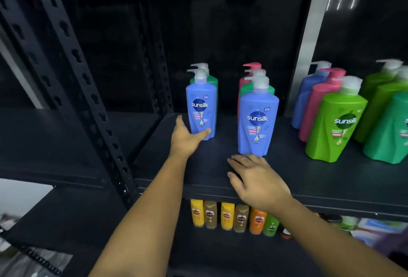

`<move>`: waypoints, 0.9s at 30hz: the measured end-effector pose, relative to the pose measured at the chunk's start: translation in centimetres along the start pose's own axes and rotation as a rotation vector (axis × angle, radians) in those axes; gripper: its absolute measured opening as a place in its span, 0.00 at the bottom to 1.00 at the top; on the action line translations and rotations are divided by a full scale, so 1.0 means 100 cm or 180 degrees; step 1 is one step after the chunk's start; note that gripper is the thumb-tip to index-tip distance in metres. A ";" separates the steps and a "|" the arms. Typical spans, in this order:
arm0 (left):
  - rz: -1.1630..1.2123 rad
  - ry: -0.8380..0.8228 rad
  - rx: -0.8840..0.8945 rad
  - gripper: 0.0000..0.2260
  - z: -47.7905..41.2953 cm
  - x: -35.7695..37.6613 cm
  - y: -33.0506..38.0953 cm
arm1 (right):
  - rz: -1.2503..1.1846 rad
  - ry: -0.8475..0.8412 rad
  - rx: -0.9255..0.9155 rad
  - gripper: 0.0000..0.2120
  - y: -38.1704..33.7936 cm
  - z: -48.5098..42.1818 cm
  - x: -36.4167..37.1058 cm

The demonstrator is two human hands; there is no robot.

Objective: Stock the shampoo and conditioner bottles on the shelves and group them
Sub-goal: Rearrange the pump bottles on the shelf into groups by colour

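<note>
On the black shelf stand rows of pump bottles. A blue bottle heads the left row, with a green one partly hidden behind it. My left hand is open around this blue bottle's base, thumb on its left and fingers touching its lower front. A second blue bottle fronts the middle row, with green and pink bottles behind it. My right hand lies flat and open on the shelf just in front of it, holding nothing. At the right stand a light green bottle, a pink bottle and more bottles.
A black perforated upright rises to the left of the shelf. On the shelf below stand several small yellow, brown, orange and green bottles. A grey pillar stands behind the right group. Another dark shelf lies to the left.
</note>
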State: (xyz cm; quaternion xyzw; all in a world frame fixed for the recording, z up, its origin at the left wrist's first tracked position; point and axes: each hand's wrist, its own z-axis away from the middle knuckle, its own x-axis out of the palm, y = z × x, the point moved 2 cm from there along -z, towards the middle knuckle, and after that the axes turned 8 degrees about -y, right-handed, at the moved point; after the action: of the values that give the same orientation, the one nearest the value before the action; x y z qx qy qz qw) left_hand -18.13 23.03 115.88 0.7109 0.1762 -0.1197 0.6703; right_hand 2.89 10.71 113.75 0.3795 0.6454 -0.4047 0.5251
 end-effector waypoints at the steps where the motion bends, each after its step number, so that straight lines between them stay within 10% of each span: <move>1: 0.0166 -0.0006 0.0065 0.43 -0.005 0.003 0.000 | -0.0011 0.0017 0.0018 0.27 0.000 0.000 0.000; 7: 0.0098 0.0006 0.0462 0.29 -0.014 0.013 -0.011 | -0.0179 0.0135 0.0085 0.28 0.002 -0.002 0.004; 27: 0.0022 -0.0353 0.0704 0.30 0.038 0.013 0.010 | -0.1510 0.1193 0.0576 0.15 0.015 0.002 0.002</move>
State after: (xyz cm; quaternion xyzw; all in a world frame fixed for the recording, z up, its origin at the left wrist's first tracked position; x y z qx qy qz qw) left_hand -16.33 19.28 115.99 0.7734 0.1221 -0.1751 0.5969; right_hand 4.31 11.12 113.30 0.3315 0.7628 -0.4947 0.2521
